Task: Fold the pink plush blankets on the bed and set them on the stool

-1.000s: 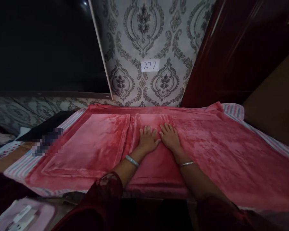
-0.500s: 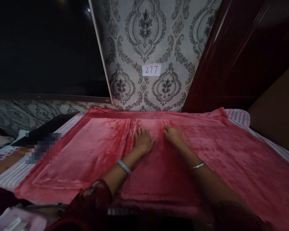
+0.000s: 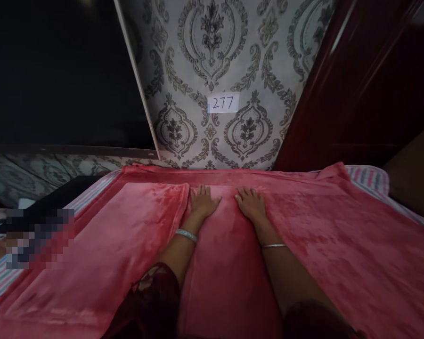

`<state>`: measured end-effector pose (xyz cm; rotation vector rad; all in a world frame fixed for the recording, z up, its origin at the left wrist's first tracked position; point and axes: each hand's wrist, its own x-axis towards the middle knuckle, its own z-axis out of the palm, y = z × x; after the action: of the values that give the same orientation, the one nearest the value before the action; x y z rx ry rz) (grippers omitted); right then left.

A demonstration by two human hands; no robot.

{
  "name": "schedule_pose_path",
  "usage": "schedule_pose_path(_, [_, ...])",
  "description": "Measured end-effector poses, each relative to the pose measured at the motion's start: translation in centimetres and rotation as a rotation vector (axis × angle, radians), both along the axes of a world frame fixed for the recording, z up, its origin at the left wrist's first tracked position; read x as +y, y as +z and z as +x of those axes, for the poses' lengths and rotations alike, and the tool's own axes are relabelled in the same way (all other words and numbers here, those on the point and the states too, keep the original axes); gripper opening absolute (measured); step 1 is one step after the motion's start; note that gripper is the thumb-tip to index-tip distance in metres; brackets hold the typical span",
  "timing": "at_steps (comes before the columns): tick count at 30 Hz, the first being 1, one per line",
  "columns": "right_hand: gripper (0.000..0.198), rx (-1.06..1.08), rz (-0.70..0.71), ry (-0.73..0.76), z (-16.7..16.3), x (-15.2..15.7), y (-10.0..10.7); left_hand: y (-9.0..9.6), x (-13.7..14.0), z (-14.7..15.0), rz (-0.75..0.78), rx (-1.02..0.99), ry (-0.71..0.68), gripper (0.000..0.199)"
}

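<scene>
A pink-red plush blanket point(image 3: 314, 226) is spread over the surface before me, with folded panels on its left and in its middle. My left hand point(image 3: 203, 202) lies flat near the far left corner of the middle folded panel point(image 3: 226, 254), fingers spread. Palm down, my right hand point(image 3: 251, 203) rests by that panel's far right side, its fingers apart. Neither hand grips the cloth. Between the left panel point(image 3: 127, 226) and the middle one runs a narrow gap, partly covered by my left arm.
Striped cloth point(image 3: 369, 179) shows from under the blanket at both sides. Behind stands a patterned wall point(image 3: 212, 136) with a paper label reading 277 point(image 3: 223, 102). A large dark screen point(image 3: 63, 75) is at the left, a dark red glossy panel point(image 3: 339, 108) at the right.
My right hand has gone from curled fingers to spread ones lying flat. My left hand has shifted slightly left. The view has moved closer to the blanket.
</scene>
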<state>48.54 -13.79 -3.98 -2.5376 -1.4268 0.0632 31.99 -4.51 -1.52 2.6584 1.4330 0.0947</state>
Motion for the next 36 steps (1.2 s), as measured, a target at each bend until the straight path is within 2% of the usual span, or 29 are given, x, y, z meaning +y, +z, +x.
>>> schedule_pose_path(5, [0.056,0.008,-0.007,-0.009,-0.1,0.1,0.7,0.2,1.2,-0.7,0.023,-0.012,0.059,0.073])
schedule_pose_path(8, [0.055,0.002,-0.003,-0.002,-0.6,-0.3,1.8,1.5,0.5,-0.6,0.032,-0.014,0.077,0.072])
schedule_pose_path(11, [0.055,0.015,0.010,-0.020,-1.3,-1.6,3.7,3.4,-1.8,-0.4,0.024,-0.003,0.037,0.073])
schedule_pose_path(14, [0.057,-0.025,0.045,-0.002,-2.7,-4.9,4.7,4.0,-5.8,-1.7,-0.031,-0.030,-0.162,0.076])
schedule_pose_path(16, [0.058,-0.071,0.050,0.068,-4.1,-8.2,4.3,3.3,-9.0,-3.8,-0.095,-0.062,-0.338,0.079])
schedule_pose_path(18, [0.058,-0.101,0.027,0.135,-5.8,-11.8,3.1,1.6,-12.1,-6.5,-0.113,-0.067,-0.474,0.083])
schedule_pose_path(20, [0.058,-0.117,-0.019,0.176,-7.4,-14.9,1.7,-0.3,-14.4,-9.0,-0.064,-0.046,-0.546,0.086])
schedule_pose_path(22, [0.058,-0.140,-0.044,0.190,-8.5,-16.7,0.4,-1.9,-15.7,-10.5,0.008,-0.036,-0.559,0.086])
schedule_pose_path(25, [0.057,-0.181,-0.031,0.179,-9.1,-17.5,-0.4,-2.9,-16.0,-11.1,0.069,-0.060,-0.554,0.083])
schedule_pose_path(30, [0.056,-0.178,-0.030,0.180,-9.0,-17.1,-0.2,-1.6,-15.7,-11.8,0.026,-0.052,-0.534,0.081])
schedule_pose_path(36, [0.054,-0.124,0.066,0.188,-8.5,-17.0,-1.0,-1.3,-18.2,-16.5,-0.028,-0.020,-0.464,0.076])
